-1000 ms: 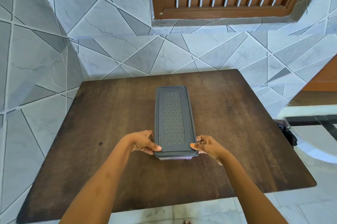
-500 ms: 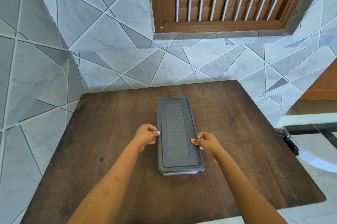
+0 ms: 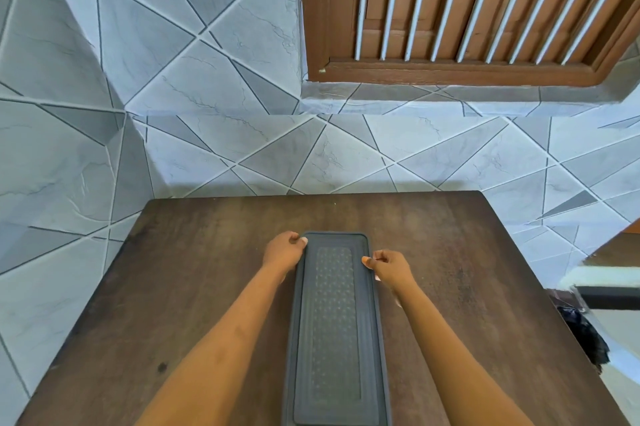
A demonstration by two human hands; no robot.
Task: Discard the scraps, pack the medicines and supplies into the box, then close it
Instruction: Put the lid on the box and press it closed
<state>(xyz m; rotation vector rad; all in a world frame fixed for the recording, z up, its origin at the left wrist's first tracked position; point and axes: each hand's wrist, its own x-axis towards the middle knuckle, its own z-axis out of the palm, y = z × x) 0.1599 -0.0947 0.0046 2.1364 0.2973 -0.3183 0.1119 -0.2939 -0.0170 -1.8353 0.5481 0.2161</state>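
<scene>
Both your hands are pressing on the box (image 3: 335,325) near its far end: your left hand (image 3: 282,250) is curling fingers against its left rim, your right hand (image 3: 389,266) pinching its right rim. Its grey lid (image 3: 334,314) is sitting closed. Lying on the table (image 3: 467,269), the box is pointing lengthwise away from you; its near end is running out of view.

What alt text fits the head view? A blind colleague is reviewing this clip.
Two bare hands press the far end of a long dark grey box lid on a brown wooden table: left hand at the far left corner, right hand on the right edge. Grey patterned wall tiles and a barred wooden window rise behind.
</scene>
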